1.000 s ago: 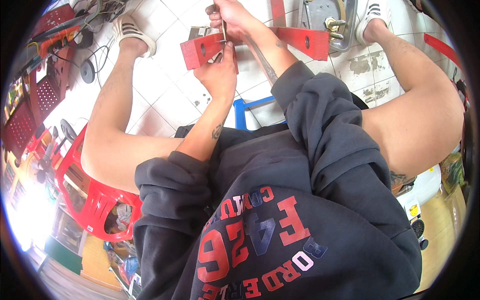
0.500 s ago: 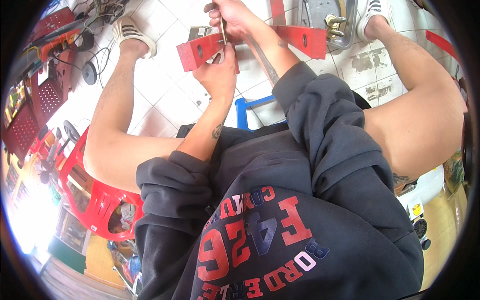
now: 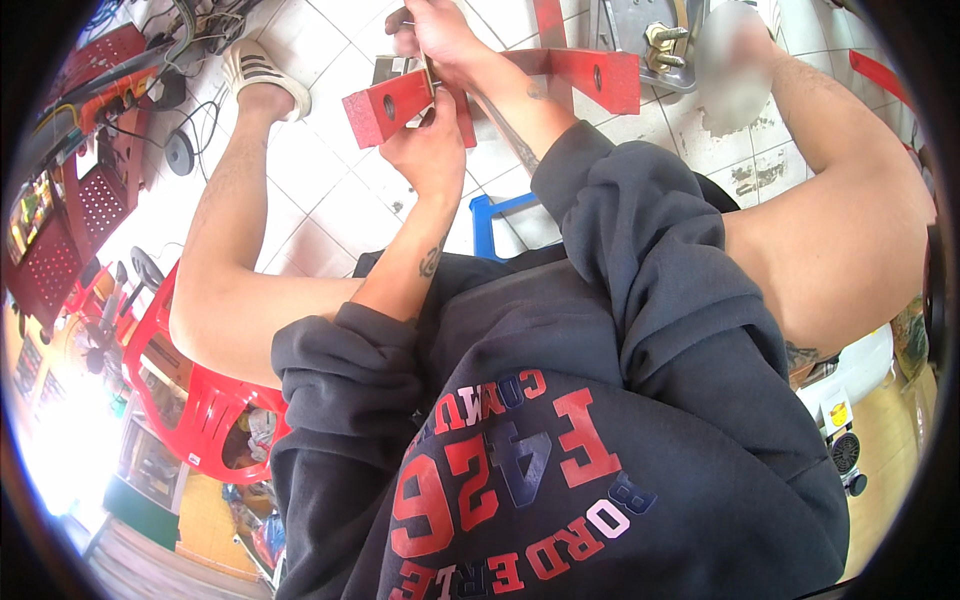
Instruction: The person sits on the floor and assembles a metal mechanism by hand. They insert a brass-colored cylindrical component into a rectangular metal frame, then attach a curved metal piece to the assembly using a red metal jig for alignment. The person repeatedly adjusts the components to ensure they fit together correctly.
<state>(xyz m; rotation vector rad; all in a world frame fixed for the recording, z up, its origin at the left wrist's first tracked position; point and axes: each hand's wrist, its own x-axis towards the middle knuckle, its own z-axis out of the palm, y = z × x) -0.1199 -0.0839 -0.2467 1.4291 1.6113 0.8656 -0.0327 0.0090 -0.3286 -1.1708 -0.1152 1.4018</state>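
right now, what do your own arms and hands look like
Both arms wear loose, dark charcoal sleeves, bunched up in thick folds: the left sleeve and the right sleeve. The forearms are bare, with a dark curling tattoo on the left and a long dark tattoo on the right. The left hand and right hand are ungloved.

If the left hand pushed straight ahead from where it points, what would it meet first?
Most likely the red metal frame: the left hand already overlaps its near edge in this view, apparently touching. Exact contact and depth are hard to tell.
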